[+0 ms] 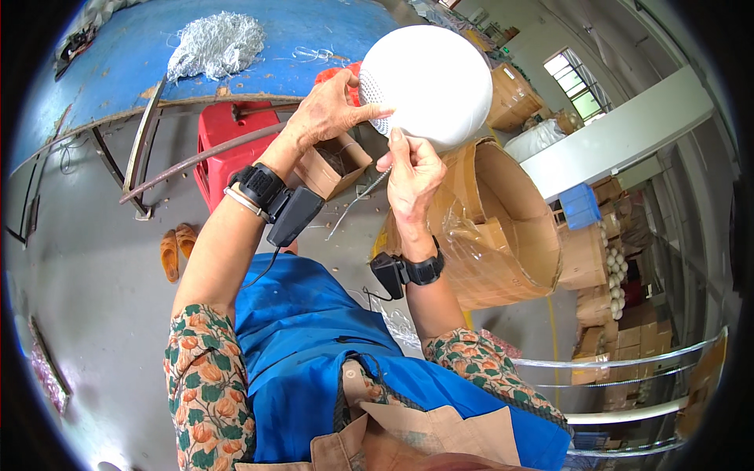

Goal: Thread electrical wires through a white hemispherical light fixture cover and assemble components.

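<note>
In the upper middle of the frame, the left hand's (330, 106) grip spreads partly open around the white globe's (432, 86) dotted end, while the right hand (416, 177) pinches a thin cord (375, 182). The globe looks light, stiff and slippery; that textured end probably holds best.

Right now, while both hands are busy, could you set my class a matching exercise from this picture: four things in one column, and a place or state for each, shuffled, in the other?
Things
1. Globe
2. Slippers
3. Heap of strands
4. Thin cord

Places or states
A. Lying on the grey floor
B. Hanging down from the right hand
C. White and rounded, touched by the left hand
D. Resting on the blue table

Right pairs: 1-C, 2-A, 3-D, 4-B.
</note>
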Demonstrator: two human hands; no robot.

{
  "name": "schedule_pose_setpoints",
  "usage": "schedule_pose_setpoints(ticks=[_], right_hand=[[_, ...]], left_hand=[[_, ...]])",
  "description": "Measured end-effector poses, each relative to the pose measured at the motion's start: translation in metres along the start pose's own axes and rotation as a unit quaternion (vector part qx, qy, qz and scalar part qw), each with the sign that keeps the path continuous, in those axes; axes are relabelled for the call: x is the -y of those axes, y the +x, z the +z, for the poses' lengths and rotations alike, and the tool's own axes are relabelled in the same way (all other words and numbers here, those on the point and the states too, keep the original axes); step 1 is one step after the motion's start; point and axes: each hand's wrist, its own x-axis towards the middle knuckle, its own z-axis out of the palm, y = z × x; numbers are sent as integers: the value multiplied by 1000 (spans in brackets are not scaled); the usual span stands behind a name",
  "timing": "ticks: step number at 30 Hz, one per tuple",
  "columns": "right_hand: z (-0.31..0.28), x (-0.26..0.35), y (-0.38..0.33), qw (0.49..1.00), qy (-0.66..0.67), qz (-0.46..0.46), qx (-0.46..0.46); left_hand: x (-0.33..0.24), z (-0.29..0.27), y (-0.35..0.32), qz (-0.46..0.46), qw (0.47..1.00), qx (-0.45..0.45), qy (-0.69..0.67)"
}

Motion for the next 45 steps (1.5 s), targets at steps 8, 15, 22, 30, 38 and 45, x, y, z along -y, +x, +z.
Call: schedule_pose_setpoints(ticks=[8, 15, 22, 30, 38, 45], right_hand=[[-3, -5, -1, 1000, -12, -6, 6], [-4, -7, 4, 998, -58, -21, 20], [-1, -6, 5, 996, -82, -9, 16], [1, -8, 4, 997, -71, -1, 8], [2, -7, 3, 999, -32, -14, -15], [1, 4, -5, 998, -30, -42, -25]], left_hand=[[3, 5, 5, 10, 997, -69, 28], [7, 10, 5, 12, 995, -92, 43], [-2, 14, 1, -23, 992, -124, 23], [11, 8, 6, 38, 994, -98, 9], [1, 4, 7, -28, 996, -72, -37], [4, 4, 7, -40, 993, -89, -63]])
